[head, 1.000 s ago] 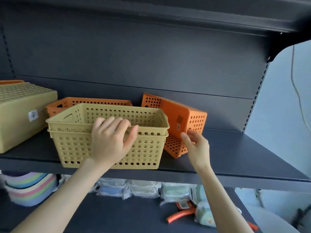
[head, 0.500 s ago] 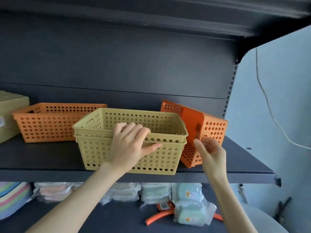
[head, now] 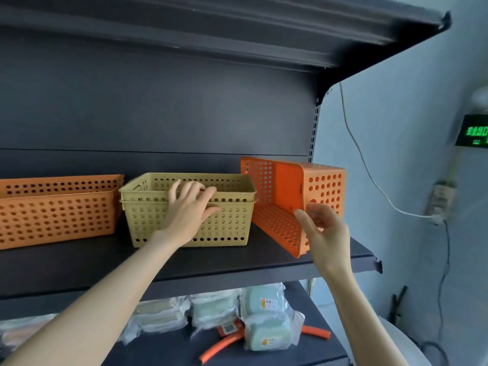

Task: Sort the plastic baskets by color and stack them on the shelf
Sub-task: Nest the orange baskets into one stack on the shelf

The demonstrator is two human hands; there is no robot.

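- The tipped orange basket (head: 287, 186) lies on its side at the right end of the shelf (head: 237, 262), mouth facing left. I judge it light, stiff, thin-walled plastic, best taken by its rim.
- I see the right hand (head: 324, 228) at its near rim, fingers loosely curled, gripping nothing; I cannot tell whether it touches.
- The left hand (head: 188, 210) lies spread across the front rim of the nested yellow baskets (head: 227, 223), matte and perforated.
- Further left stand the stacked orange baskets (head: 58, 210).
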